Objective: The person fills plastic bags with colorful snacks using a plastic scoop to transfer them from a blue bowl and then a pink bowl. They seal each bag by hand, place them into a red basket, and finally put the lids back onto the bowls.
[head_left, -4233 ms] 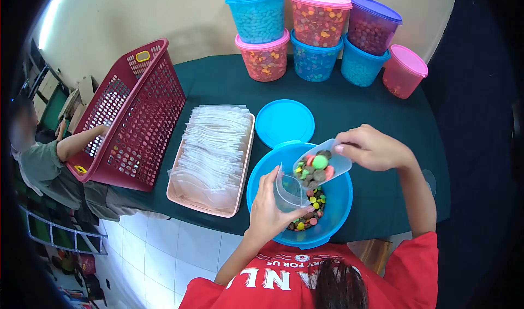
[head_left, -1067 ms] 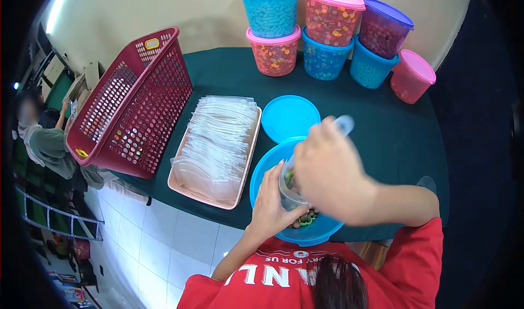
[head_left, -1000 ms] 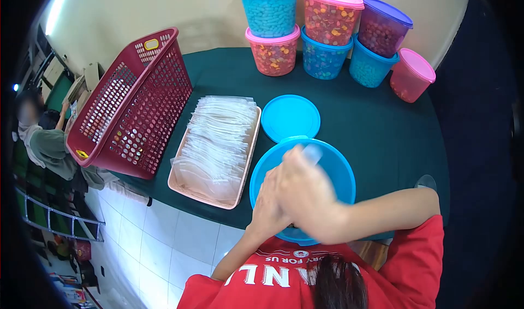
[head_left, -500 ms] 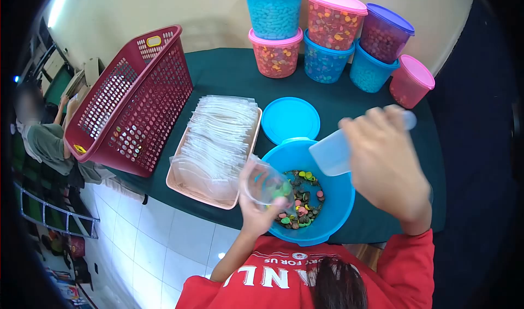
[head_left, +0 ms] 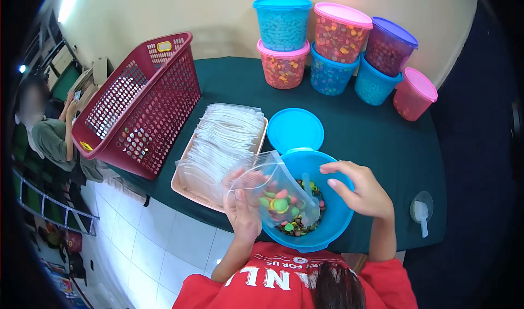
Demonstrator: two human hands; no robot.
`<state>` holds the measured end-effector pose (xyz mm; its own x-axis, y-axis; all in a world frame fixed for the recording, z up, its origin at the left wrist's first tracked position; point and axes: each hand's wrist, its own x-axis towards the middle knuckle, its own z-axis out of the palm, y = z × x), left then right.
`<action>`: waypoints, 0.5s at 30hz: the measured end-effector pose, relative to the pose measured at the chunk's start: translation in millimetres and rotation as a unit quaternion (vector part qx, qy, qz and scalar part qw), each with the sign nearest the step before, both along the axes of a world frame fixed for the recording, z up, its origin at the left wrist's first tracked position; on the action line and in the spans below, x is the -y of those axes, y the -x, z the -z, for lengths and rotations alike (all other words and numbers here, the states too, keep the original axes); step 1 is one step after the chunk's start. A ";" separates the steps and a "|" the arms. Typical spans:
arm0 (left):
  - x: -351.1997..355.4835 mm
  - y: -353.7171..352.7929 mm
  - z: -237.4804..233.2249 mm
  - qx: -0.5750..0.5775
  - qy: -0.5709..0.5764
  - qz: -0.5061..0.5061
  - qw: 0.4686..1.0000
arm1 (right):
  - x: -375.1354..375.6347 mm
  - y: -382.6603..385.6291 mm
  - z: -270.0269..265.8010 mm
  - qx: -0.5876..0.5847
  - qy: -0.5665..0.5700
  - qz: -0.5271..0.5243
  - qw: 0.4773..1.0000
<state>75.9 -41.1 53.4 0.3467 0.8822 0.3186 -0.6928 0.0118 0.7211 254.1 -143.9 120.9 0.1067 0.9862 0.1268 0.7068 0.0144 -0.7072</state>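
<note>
My left hand (head_left: 243, 213) holds a clear plastic bag (head_left: 273, 178) up over the left side of a blue bowl (head_left: 339, 217). Colourful candies (head_left: 278, 202) lie in the bottom of the bag. More candies (head_left: 297, 227) cover the floor of the bowl, and a clear scoop (head_left: 307, 188) seems to rest among them, partly behind the bag. My right hand (head_left: 361, 192) hovers over the bowl's right rim with its fingers spread, holding nothing, its fingertips pointing towards the bag.
A pink tray (head_left: 185, 189) of stacked clear bags sits left of the bowl, with a tilted red basket (head_left: 139, 104) beyond it. A blue lid (head_left: 296, 129) lies behind the bowl. Several candy tubs (head_left: 327, 42) line the wall. A small scoop (head_left: 421, 215) lies at right. A person (head_left: 46, 132) sits at far left.
My right hand has come down from above the bowl without the clear scoop it held. My left hand has raised and tilted the bag, which now holds candies.
</note>
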 end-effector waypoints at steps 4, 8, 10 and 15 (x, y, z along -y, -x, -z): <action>14.4 -5.4 -11.5 -0.012 -0.100 -0.029 0.994 | 13.6 24.5 -3.1 -0.190 -0.204 -0.004 0.960; 24.2 -6.0 -18.7 -0.064 -0.276 -0.080 0.956 | 17.8 43.0 1.5 -0.240 -0.258 0.020 0.936; 31.3 -3.6 -25.0 -0.047 -0.278 -0.083 0.956 | 25.5 46.6 0.7 -0.239 -0.281 0.023 0.929; 52.9 0.8 -55.4 -0.036 -0.366 -0.026 0.930 | 53.0 51.5 -3.5 -0.136 -0.401 0.030 0.905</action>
